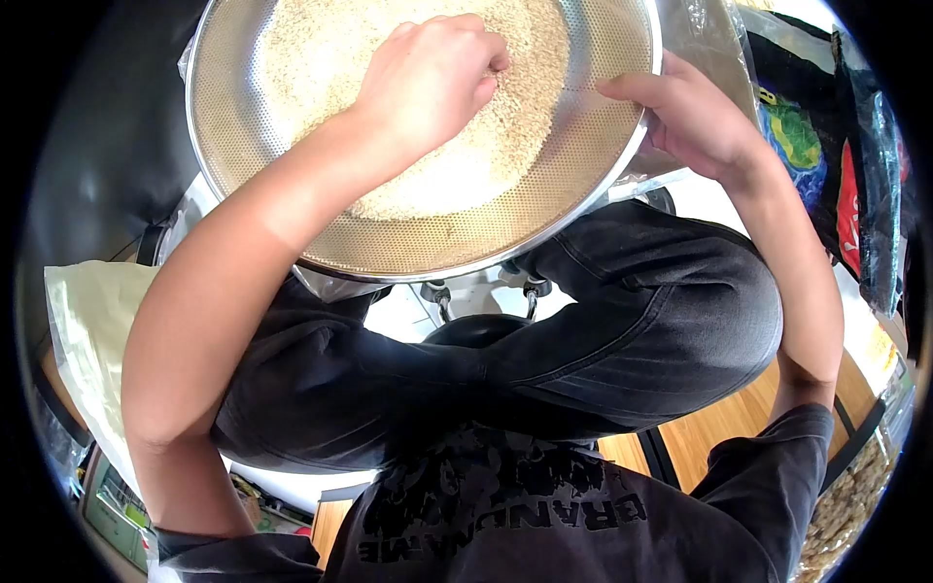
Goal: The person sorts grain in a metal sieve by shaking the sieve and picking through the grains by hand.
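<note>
A wide round metal sieve [607, 146] with a shiny rim spans the top of the view, above my crossed legs. Pale, small grains [505, 146] are heaped on its mesh. My left hand [432, 78] is over the grains, its fingers curled and pressed together near the middle; whatever they hold is too small or hidden to name. At the right side, my right hand [695, 117] grips the sieve's rim, with the thumb over the inner edge and the other fingers mostly hidden outside and below it.
Clear plastic [714, 49] lies behind the sieve's right side. A cream bag [92, 350] stands at the left. Dark printed packaging [846, 194] is at the right, and a clear bag of brownish pieces [846, 505] at the lower right. Metal legs show below the sieve.
</note>
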`<action>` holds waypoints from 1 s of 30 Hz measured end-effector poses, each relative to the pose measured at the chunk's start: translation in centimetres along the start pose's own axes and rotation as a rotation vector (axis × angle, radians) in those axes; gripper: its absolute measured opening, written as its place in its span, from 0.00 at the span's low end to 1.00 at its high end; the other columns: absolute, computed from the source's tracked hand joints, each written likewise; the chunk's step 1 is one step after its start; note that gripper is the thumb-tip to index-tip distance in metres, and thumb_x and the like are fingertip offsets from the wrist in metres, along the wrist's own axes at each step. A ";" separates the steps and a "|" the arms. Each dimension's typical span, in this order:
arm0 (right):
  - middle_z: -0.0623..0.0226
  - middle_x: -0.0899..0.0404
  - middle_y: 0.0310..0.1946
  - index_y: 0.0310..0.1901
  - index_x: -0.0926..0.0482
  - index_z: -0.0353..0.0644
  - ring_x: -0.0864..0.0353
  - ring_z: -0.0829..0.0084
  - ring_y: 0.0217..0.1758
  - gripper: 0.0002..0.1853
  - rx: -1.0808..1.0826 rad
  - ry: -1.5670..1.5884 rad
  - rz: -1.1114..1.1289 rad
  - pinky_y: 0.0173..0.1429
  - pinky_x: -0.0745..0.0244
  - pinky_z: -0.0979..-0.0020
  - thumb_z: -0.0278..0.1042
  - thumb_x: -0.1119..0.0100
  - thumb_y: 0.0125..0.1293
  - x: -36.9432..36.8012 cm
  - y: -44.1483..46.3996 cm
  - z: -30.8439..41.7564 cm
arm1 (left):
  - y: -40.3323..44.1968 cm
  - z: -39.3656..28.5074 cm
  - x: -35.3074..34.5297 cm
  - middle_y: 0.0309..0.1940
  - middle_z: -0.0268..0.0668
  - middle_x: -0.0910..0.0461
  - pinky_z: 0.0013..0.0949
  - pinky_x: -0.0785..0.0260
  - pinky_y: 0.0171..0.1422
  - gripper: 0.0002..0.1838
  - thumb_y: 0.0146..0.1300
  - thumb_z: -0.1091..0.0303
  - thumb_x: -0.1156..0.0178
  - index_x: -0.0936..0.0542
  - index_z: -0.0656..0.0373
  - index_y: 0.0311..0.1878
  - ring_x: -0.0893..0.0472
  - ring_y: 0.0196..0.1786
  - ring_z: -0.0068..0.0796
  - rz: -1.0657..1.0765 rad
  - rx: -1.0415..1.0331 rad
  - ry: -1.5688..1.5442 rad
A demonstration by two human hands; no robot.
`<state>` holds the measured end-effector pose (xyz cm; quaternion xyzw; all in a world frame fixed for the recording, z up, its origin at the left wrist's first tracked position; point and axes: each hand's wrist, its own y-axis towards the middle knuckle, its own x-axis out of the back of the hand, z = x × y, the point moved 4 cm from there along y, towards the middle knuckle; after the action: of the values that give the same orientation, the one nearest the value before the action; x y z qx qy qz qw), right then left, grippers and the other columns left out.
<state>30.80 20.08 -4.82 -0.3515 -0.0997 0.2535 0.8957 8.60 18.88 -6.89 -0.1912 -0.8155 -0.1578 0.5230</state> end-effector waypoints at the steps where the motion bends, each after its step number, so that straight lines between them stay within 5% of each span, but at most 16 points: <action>1: 0.54 0.19 0.58 0.71 0.33 0.29 0.15 0.66 0.60 0.25 0.000 0.002 0.000 0.62 0.16 0.61 0.31 0.44 0.77 0.0 0.0 0.0 | 0.0 0.0 0.0 0.38 0.38 0.15 0.42 0.19 0.50 0.08 0.63 0.69 0.33 0.13 0.58 0.44 0.12 0.41 0.38 0.001 -0.001 0.001; 22: 0.57 0.19 0.60 0.74 0.34 0.36 0.14 0.66 0.59 0.29 0.023 -0.113 0.015 0.59 0.15 0.60 0.40 0.43 0.77 0.0 -0.2 0.7 | -0.1 0.8 0.4 0.39 0.38 0.16 0.43 0.20 0.50 0.02 0.62 0.69 0.33 0.13 0.52 0.37 0.14 0.42 0.41 -0.038 0.134 -0.201; 24: 0.58 0.18 0.59 0.75 0.33 0.40 0.14 0.67 0.57 0.29 0.085 -0.150 0.027 0.56 0.15 0.61 0.42 0.43 0.78 -0.4 -0.6 1.5 | -0.2 1.3 0.7 0.34 0.35 0.19 0.33 0.23 0.44 0.05 0.59 0.71 0.29 0.14 0.58 0.38 0.19 0.35 0.28 -0.034 0.212 -0.240; 30: 0.60 0.17 0.57 0.77 0.38 0.40 0.14 0.69 0.53 0.36 0.153 -0.233 -0.121 0.52 0.15 0.64 0.47 0.39 0.75 0.4 -1.4 3.1 | -0.6 2.2 1.6 0.36 0.34 0.23 0.30 0.26 0.45 0.06 0.57 0.73 0.28 0.15 0.62 0.37 0.22 0.37 0.23 -0.017 0.318 -0.432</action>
<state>30.54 21.21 -1.60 -0.2440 -0.2044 0.2451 0.9158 6.02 19.62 -6.39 -0.1288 -0.9244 0.0125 0.3588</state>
